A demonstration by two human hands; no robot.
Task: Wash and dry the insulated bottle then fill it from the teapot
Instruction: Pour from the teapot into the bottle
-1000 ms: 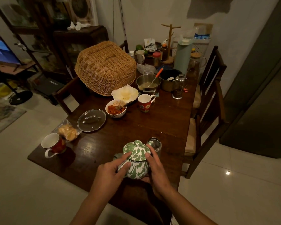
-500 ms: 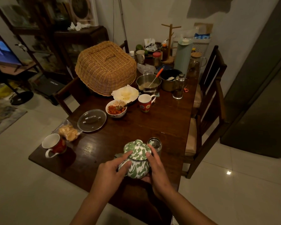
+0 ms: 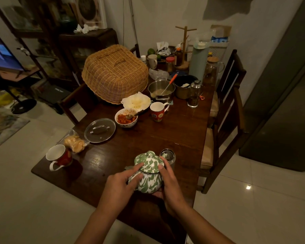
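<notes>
A green and white marbled teapot (image 3: 149, 180) with its lid on sits near the front edge of the dark wooden table (image 3: 180, 131). My left hand (image 3: 120, 187) holds its left side, one finger reaching up to the lid. My right hand (image 3: 169, 187) cups its right side and base. Just behind the teapot on the right stands the steel insulated bottle (image 3: 168, 155), open at the top, partly hidden by my right fingers.
Two red mugs (image 3: 59, 156) (image 3: 158, 111), a glass pot lid (image 3: 99, 130), a bag of crackers (image 3: 74, 142), a bowl of red food (image 3: 126, 118), a wicker food cover (image 3: 114, 74), pots and jars fill the table. Wooden chairs (image 3: 225, 124) stand at the right.
Nothing but a slight shift of the camera; both hands stay on the teapot in the same place.
</notes>
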